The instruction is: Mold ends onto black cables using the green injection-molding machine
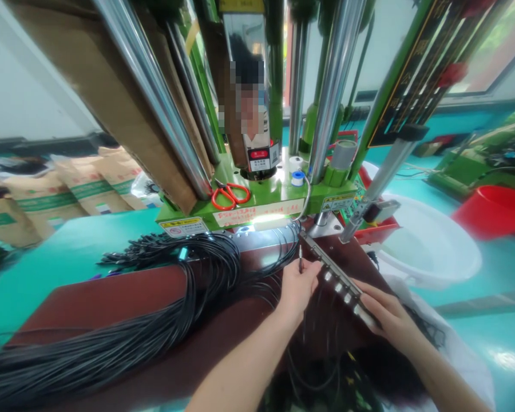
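My left hand [296, 284] is closed in a pinch on a thin black cable end [300, 257] with a light tip, which points upward. The fingers are close beside a long metal bar [339, 276]. Several shiny connector-like pieces [347, 298] sit in a row along the bar's near side. Wrapped around the near right end of that bar is my right hand [388, 317], thumb hidden from view. The bar slants from the machine base toward the right hand. A large bundle of black cables [154, 320] lies across the brown table [124, 292] on the left.
Behind the table stands a green machine [257, 200] with steel columns. On its base are red-handled scissors [230, 196] and a blue-and-white spool [297, 178]. A white tub [429, 240] and a red bucket [498, 212] stand to the right, paper sacks [90, 183] at left.
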Tool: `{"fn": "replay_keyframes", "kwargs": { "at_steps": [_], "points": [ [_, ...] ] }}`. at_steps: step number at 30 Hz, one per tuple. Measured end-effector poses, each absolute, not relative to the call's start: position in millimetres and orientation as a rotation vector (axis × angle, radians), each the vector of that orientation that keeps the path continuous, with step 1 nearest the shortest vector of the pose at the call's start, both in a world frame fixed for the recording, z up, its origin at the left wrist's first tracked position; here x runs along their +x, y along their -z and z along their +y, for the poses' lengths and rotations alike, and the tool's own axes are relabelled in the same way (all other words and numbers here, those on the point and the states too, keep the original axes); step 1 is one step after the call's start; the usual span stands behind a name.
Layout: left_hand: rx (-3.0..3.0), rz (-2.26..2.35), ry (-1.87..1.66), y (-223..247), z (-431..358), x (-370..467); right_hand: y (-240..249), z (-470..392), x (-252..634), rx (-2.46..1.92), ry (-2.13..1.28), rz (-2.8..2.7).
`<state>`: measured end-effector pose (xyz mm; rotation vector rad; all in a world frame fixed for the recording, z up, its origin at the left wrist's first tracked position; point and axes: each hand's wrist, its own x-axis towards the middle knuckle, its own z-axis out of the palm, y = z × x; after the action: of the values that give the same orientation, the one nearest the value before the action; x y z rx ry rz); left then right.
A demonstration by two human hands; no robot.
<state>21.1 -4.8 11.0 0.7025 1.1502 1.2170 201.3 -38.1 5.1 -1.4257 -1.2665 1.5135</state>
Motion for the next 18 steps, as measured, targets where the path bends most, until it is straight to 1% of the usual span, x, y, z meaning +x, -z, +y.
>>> {"fn": "replay_keyframes", "kwargs": {
  "at_steps": [5, 7, 11, 14, 18],
  "points": [
    [0.686, 1.139, -1.263, -9, -5, 21, -2, -35, 203, -1.316, -1.341, -1.524],
    [0.725, 1.159, -1.278, -8, -4, 19, -1, -35, 202, -1.305, -1.344, -1.554],
    [0.832, 1.175, -1.316, -3, 0, 13, -1, -38, 198, -1.413, -1.459, -1.351],
    [0.870, 1.186, -1.345, 1, 1, 6, -2, -39, 198, -1.486, -1.482, -1.204],
    [0.887, 1.068, -1.122, -1, -2, -1, -5, -38, 199, -1.479, -1.509, -1.157]
  ]
}}
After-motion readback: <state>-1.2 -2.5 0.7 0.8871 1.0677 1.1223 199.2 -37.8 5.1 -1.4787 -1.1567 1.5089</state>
